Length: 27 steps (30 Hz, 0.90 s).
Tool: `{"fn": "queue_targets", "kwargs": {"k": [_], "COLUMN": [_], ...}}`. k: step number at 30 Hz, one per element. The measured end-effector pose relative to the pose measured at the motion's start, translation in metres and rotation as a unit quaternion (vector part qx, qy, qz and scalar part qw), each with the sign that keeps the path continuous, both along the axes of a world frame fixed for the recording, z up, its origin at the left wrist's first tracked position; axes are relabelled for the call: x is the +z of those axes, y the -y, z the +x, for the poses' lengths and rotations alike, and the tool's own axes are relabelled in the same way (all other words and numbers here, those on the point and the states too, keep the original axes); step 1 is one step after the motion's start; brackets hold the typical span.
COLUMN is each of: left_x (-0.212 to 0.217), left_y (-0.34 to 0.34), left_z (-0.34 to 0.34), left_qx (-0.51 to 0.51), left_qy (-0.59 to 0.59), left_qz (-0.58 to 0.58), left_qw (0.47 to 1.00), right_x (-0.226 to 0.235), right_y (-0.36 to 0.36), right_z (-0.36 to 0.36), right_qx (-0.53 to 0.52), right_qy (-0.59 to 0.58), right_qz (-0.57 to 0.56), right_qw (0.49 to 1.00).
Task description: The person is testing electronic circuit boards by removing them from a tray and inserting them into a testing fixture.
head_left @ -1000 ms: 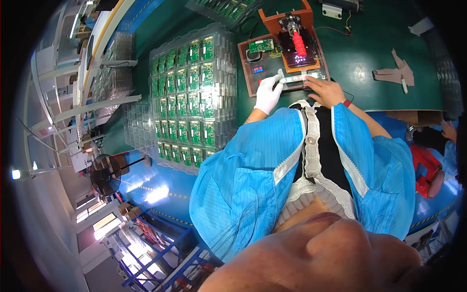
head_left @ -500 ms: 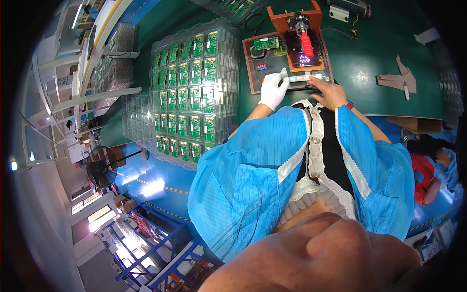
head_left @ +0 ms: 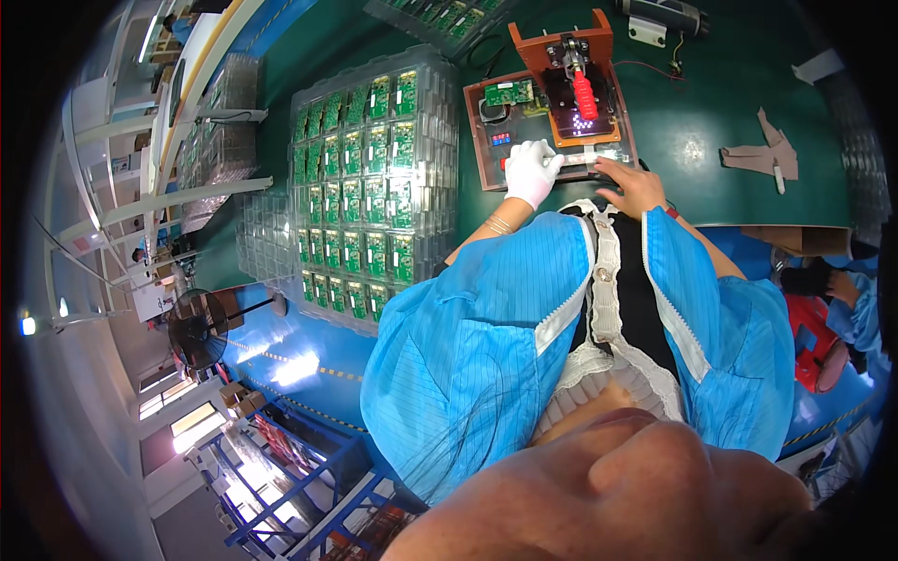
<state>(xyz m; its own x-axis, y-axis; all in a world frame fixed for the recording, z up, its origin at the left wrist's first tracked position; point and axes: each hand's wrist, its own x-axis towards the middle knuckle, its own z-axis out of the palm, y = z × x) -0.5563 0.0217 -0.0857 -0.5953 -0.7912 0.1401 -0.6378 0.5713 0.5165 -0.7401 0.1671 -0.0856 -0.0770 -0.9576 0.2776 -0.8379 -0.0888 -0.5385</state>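
Observation:
My left hand [head_left: 533, 175], in a white glove, is at the front left of a brown test fixture [head_left: 479, 159]. Its fingers are drawn together near the end of a pale narrow strip [head_left: 578, 162]; what they pinch, if anything, is too small to make out. My bare right hand [head_left: 638, 189] is at the strip's other side, fingers stretched forward and thumb apart, the fingertips at or just above the fixture's front edge. Behind the hands, a toggle clamp with a red handle [head_left: 585, 95] stands over a dark plate with small lit dots. A green circuit board [head_left: 510, 93] lies at the fixture's back left.
Stacked clear trays [head_left: 365, 178] full of green circuit boards stand to the left, with another tray [head_left: 444, 13] behind. A motor-like cylinder [head_left: 666, 15] lies at the back right. A beige cloth piece [head_left: 762, 157] lies on the green table [head_left: 692, 192]. Another person's hand [head_left: 844, 288] shows far right.
My left hand has shifted slightly right and its gloved fingers, spread before, are now drawn together. My right hand has moved little, its fingers staying near the strip.

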Motion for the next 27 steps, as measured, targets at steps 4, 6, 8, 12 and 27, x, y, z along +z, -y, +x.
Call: {"fn": "queue_targets", "kwargs": {"k": [4, 6, 8, 12, 27], "left_x": [0.0, -0.002, -0.003, -0.003, -0.001], "left_y": [0.001, 0.001, 0.003, 0.005, 0.001], "left_z": [0.004, 0.013, 0.016, 0.022, 0.021], "left_qx": [-0.012, -0.02, -0.024, -0.035, -0.019], "left_qy": [-0.016, -0.069, -0.094, -0.102, -0.085], "left_qz": [0.033, 0.055, 0.067, 0.082, 0.113], "left_qw": [0.999, 0.996, 0.993, 0.991, 0.99], "right_x": [0.002, 0.002, 0.0, -0.007, 0.028], "right_y": [-0.002, -0.004, -0.005, -0.001, 0.008], "right_z": [-0.002, -0.003, -0.003, -0.003, 0.0], "right_qx": [-0.019, -0.033, -0.04, -0.029, -0.043], "right_qy": [-0.009, -0.021, -0.026, -0.112, -0.11], "right_qz": [0.007, 0.027, 0.038, 0.094, 0.2], "right_qw": [1.0, 0.999, 0.998, 0.989, 0.973]}}
